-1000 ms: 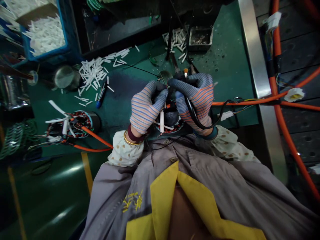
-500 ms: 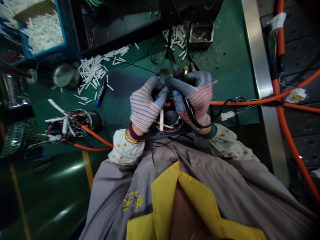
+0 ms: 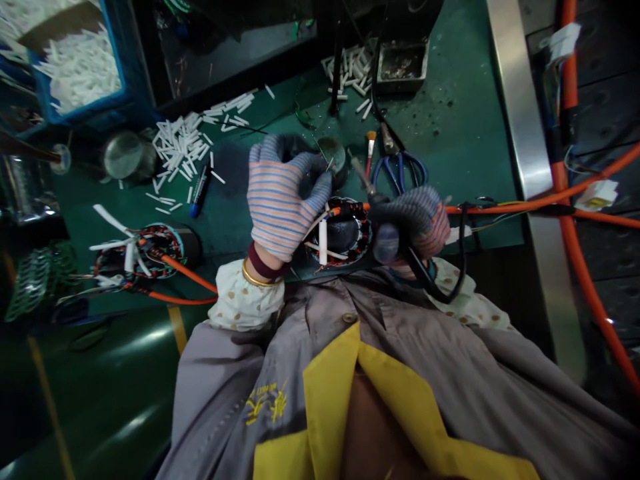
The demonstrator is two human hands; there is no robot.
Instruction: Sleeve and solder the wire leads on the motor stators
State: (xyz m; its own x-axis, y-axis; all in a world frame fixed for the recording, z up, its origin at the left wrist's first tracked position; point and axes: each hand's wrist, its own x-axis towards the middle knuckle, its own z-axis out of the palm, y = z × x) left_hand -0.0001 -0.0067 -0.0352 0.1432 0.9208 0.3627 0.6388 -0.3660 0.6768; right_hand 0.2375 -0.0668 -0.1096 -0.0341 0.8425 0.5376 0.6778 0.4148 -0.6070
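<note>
A wired motor stator sits on a green bench, at its near edge. The right hand, in a striped glove, is closed around a soldering iron, whose tip angles away above the stator. The left hand curls over the stator's far edge, fingers nearly closed; whether they pinch anything is hidden. Blue scissors lie just beyond the stator, and white sleeves lie heaped left of it.
</note>
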